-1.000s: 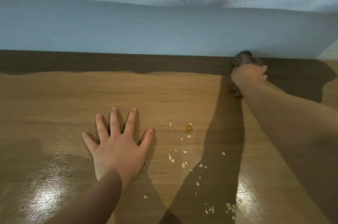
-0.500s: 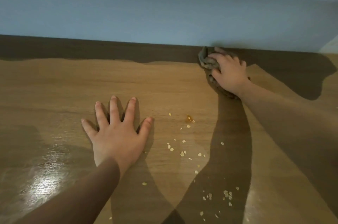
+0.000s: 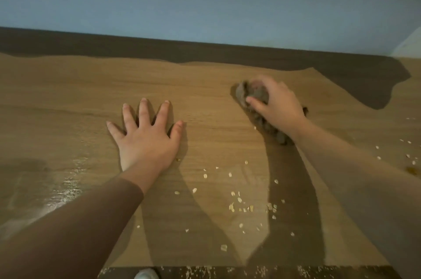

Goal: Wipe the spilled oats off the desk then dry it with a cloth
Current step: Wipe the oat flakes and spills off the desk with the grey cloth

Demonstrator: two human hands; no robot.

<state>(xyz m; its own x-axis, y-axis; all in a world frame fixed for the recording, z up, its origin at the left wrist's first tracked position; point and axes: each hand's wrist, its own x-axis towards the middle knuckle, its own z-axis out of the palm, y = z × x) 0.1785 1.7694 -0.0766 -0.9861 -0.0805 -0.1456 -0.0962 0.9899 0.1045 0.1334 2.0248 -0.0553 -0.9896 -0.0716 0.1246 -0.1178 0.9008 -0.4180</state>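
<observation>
Pale oat flakes (image 3: 241, 204) lie scattered over the wooden desk (image 3: 68, 100), mostly near its front edge, with a few more oats (image 3: 407, 155) at the far right. My right hand (image 3: 278, 103) grips a bunched dark grey-brown cloth (image 3: 250, 94) pressed on the desk, behind the flakes. To the left of the spill, my left hand (image 3: 148, 139) lies flat on the wood with its fingers spread, holding nothing.
A pale blue wall (image 3: 205, 9) runs along the back of the desk. A small amber stain (image 3: 412, 170) sits at the right edge. Below the desk's front edge more flakes dot the dark floor (image 3: 205, 273), beside a light shoe tip (image 3: 145, 274).
My right hand has pulled the cloth from the back wall toward me, over the desk, and the small amber spot in the middle is no longer there. The left hand has stayed flat.
</observation>
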